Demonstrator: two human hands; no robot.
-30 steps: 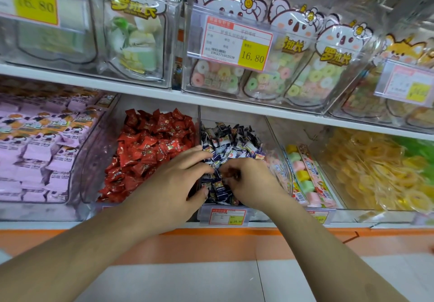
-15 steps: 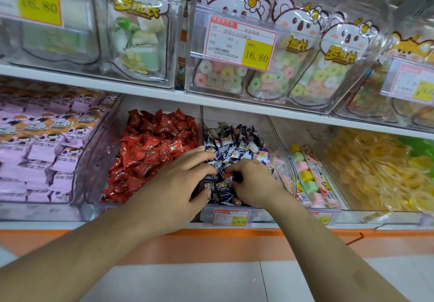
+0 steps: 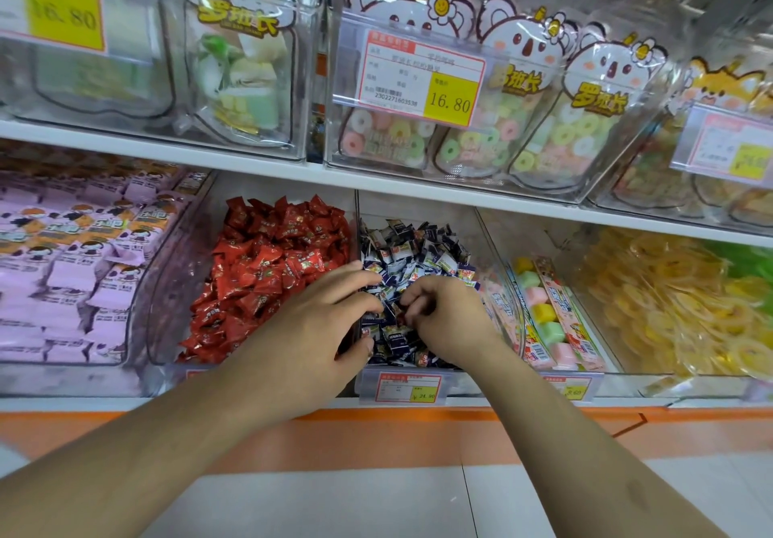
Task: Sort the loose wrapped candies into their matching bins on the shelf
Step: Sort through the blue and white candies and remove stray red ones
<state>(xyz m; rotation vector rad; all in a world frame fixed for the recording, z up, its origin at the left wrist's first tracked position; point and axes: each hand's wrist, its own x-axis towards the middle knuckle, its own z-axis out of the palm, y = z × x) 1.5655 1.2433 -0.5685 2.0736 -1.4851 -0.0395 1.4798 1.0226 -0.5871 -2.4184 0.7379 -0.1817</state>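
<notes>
Both hands in navy-wrapped candies (image 3: 412, 257) bin (beside red candies (image 3: 272, 261)). Left hand (image 3: 309, 328) fingers extended, flat on pile. Right hand (image 3: 445, 316) fingers curled, pinching dark candy.

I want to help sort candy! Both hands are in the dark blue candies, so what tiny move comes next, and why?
Probably lift the right hand a little: its curled fingers seem to pinch one piece in the dark blue candies, which may belong with the red candies beside them.

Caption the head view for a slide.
Both hands, left and right, pick through dark-blue wrapped candies beside red ones.
</notes>
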